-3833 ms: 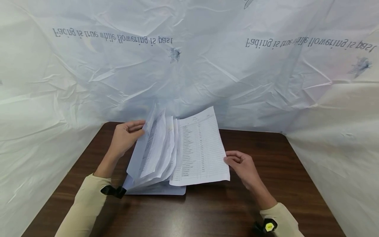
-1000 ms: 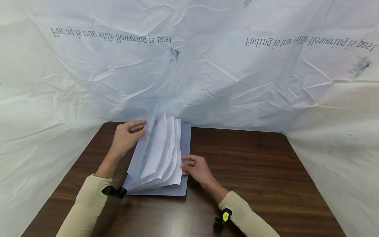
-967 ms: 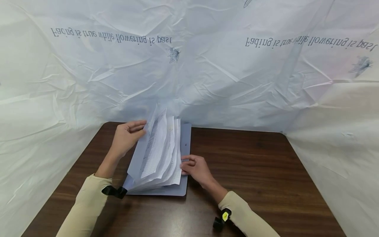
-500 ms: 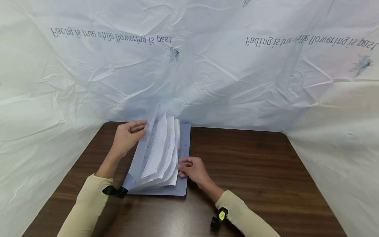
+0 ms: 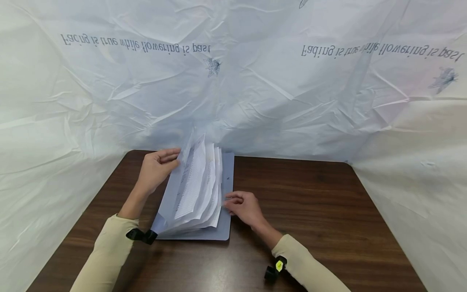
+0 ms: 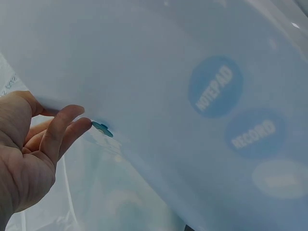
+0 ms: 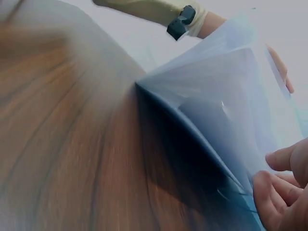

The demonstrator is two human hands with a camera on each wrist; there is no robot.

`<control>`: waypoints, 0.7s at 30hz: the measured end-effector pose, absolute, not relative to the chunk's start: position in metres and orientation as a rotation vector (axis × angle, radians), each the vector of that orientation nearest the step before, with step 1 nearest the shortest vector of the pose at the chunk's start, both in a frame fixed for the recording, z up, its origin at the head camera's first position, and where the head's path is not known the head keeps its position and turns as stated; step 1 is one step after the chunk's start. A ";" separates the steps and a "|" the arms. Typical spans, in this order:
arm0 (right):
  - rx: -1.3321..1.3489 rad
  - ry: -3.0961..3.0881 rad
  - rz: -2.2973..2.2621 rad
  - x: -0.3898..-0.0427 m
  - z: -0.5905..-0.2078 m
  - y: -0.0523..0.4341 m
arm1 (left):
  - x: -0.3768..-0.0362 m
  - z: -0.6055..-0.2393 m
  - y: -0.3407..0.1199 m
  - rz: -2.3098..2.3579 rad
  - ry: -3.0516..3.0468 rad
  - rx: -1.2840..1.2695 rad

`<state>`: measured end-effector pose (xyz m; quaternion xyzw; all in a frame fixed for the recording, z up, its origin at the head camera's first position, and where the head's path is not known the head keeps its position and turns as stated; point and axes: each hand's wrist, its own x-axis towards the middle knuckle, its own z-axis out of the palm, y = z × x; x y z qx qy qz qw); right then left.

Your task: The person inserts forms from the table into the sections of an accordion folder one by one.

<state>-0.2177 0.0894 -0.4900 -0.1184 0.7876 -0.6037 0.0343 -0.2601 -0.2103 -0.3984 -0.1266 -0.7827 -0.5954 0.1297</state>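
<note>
A bluish translucent plastic document folder (image 5: 228, 170) lies on the table with its flap raised. Printed paper sheets (image 5: 209, 182) stand fanned inside it. My left hand (image 5: 155, 170) pinches the flap's edge at the upper left. In the left wrist view, the flap (image 6: 144, 62) bears NOTEPAD and RECORD labels, and a teal snap button (image 6: 102, 128) sits by my fingertips. My right hand (image 5: 246, 207) is at the folder's right side, its fingertips just right of the sheets. Thumb and forefinger appear slightly apart in the right wrist view, with no sheet visibly between them.
The dark wooden table (image 5: 310, 202) extends right of the folder and in front of it. A white plastic sheet (image 5: 262, 101) with printed words hangs behind the table and along both sides. Black cameras (image 5: 275, 267) are strapped to both wrists.
A large sheet held out to the right earlier is now no longer seen outside the folder. My right hand came left to the papers, then shifted slightly right. My left hand stayed on the flap.
</note>
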 end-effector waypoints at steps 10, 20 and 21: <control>-0.614 2.849 -1.393 -0.219 -0.493 0.108 | -0.260 -0.401 -0.208 -1.740 -2.265 -0.359; -0.838 2.913 -1.080 -0.219 -0.503 0.117 | -0.260 -0.402 -0.203 -1.735 -2.269 -0.353; -0.866 2.921 -1.051 -0.219 -0.504 0.117 | -0.260 -0.402 -0.203 -1.724 -2.277 -0.348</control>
